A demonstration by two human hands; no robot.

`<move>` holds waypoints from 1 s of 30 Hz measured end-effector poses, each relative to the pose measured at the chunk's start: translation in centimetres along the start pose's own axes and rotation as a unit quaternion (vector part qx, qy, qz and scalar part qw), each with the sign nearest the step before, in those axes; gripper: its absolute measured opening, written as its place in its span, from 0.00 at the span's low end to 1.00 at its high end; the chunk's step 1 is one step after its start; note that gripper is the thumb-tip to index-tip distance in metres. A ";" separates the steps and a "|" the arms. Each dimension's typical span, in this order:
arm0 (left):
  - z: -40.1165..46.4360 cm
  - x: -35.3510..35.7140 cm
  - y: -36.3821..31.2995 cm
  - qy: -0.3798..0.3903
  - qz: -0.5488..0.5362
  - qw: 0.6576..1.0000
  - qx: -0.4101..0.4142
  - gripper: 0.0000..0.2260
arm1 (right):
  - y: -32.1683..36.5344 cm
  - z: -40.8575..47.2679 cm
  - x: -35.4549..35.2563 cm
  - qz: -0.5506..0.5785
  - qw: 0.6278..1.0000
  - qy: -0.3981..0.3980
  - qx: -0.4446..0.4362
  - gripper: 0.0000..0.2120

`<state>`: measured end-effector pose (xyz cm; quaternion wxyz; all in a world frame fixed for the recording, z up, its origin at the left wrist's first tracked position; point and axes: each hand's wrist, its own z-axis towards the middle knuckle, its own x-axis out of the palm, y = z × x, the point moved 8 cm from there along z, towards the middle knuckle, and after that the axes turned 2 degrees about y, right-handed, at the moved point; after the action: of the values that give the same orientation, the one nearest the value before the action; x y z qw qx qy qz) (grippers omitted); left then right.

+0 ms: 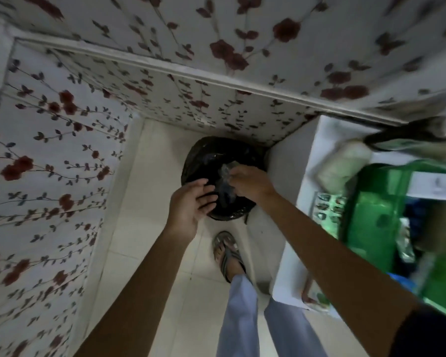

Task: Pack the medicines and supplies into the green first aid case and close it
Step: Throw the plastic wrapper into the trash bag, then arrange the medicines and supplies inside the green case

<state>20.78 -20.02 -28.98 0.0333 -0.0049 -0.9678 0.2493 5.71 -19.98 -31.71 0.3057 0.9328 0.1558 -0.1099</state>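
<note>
Over the bin: both hands held above a black-lined waste bin (218, 176) standing on white floor tiles (150, 228) in a corner of flowered wallpaper (49, 150)
Right hand (251, 182): fingertips pinching a crumpled piece of clear plastic wrapping (224, 181), hanging down over the bin's opening
Left hand (191, 206): open, palm up, fingers loosely spread and slightly curled, holding nothing, just beside the wrapping
Green first aid case (402, 228): on the white table (286, 253) at far right, well apart from the hands; lid up, contents blurred
Case axis: long side running roughly from near to far along the table's edge, open mouth facing up; exact heading hard to tell from motion blur
Label: white rectangle (434, 185) on the inner side of the lid, faint dark mark on it, too blurred to read
Beside the case: foil blister strip (327, 208) lying flat on the table, touching or just beside the case's left wall; white bundle (343, 163) farther back
Below: one sandalled foot (227, 256) and pale trouser legs (238, 318) between bin and table
</note>
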 end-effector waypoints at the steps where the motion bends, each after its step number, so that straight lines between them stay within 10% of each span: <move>1: -0.7 0.9 -0.4 0.006 0.001 1.000 0.010 0.10 | 0.6 -2.0 -0.7 0.033 0.999 -0.010 -0.016 0.13; 13: -15.6 12.7 3.6 0.117 -0.076 0.990 0.037 0.07 | -6.4 -28.8 -14.0 0.222 0.915 -0.268 -0.203 0.15; 21: -16.8 13.1 9.6 -0.046 0.335 0.935 0.109 0.11 | -20.5 -34.4 -22.8 0.321 0.865 -0.381 -0.058 0.13; 25: -15.3 13.4 10.6 -0.024 0.486 0.864 0.132 0.18 | -26.2 -32.3 -21.8 0.144 0.942 -0.281 0.110 0.06; 30: -15.1 13.7 11.5 -0.075 0.521 0.839 0.137 0.14 | -29.3 -30.3 -16.3 -0.097 0.960 -0.135 0.224 0.24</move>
<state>8.08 -2.28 -20.46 -0.1740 -0.4849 -0.7779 0.3597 -16.52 17.06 -18.64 0.0945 0.9343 0.1744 -0.2963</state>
